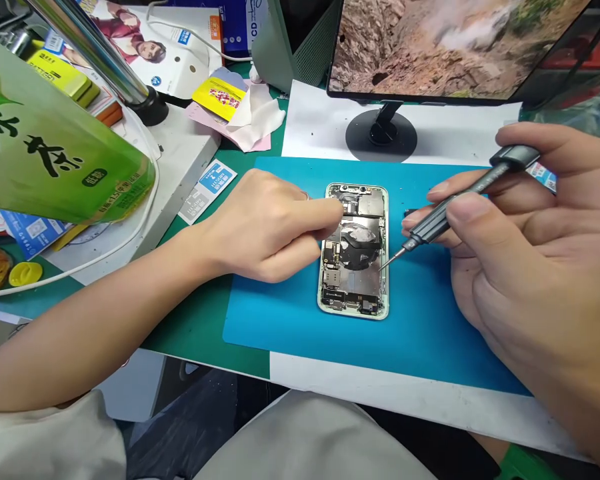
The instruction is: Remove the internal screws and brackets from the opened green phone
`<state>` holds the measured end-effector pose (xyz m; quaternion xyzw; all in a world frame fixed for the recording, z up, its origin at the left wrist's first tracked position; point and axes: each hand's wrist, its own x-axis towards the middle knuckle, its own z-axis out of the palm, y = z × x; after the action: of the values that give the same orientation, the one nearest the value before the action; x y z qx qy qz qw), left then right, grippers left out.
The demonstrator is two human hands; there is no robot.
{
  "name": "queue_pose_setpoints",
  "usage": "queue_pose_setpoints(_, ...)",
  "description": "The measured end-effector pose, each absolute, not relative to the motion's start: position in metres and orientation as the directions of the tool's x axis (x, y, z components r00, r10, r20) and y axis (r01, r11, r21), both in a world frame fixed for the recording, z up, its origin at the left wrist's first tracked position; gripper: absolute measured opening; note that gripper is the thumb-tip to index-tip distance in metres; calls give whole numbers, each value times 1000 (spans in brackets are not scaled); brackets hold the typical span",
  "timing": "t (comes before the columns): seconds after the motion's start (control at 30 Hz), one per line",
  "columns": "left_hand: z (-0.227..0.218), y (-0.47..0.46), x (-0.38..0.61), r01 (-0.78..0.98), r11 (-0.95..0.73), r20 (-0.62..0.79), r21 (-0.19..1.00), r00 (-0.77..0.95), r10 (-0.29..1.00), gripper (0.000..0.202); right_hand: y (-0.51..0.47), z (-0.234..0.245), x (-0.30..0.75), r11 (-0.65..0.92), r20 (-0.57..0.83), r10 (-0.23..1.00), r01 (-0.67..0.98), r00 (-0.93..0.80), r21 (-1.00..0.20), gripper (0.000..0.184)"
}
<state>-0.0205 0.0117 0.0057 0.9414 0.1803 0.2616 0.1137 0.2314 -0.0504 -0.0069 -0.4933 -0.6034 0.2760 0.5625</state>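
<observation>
The opened phone [354,250] lies flat on the blue mat [430,320] on the desk [205,333]. The left hand [265,230] presses fingertips on the phone's left edge, gripping nothing. The right hand [520,227] is closed around a screwdriver [450,210], its tip at the phone's right rim. Best keep the driver steady, pressure light, and the phone pinned firmly.

A green-topped bench [200,327] carries a blue mat [430,333], a monitor [445,47] on a round stand, and clutter at left
</observation>
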Motion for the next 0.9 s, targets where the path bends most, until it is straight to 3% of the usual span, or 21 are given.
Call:
queue_pose_setpoints(0.2, 6, 12, -21, 310, -899, 407, 309, 811, 420, 14, -54, -7, 230, 293, 346, 926, 294, 149, -910, 43)
queue_pose_setpoints(0.4, 5, 13, -19, 232, -925, 370, 301, 865, 338, 14, -61, 0, 227, 168, 243, 945, 312, 221, -935, 56)
queue_pose_setpoints(0.53, 6, 14, -19, 227, -931, 359, 286, 875, 324, 15, -73, 7, 224, 94, 199, 964, 481, 173, -872, 59)
queue_pose_setpoints(0.63, 7, 15, -20, 217, -937, 355, 275, 882, 309, 17, -77, 6, 225, 208, 270, 963, 580, 22, -787, 57)
queue_pose_setpoints(0.77, 6, 15, -20, 221, -937, 345, 272, 886, 309, 18, -77, 3, 228, 345, 289, 939, 488, -188, -802, 56)
queue_pose_setpoints(0.9, 3, 12, -18, 248, -925, 353, 289, 870, 343, 19, -74, 6, 225, 375, 281, 923, 443, -264, -815, 47)
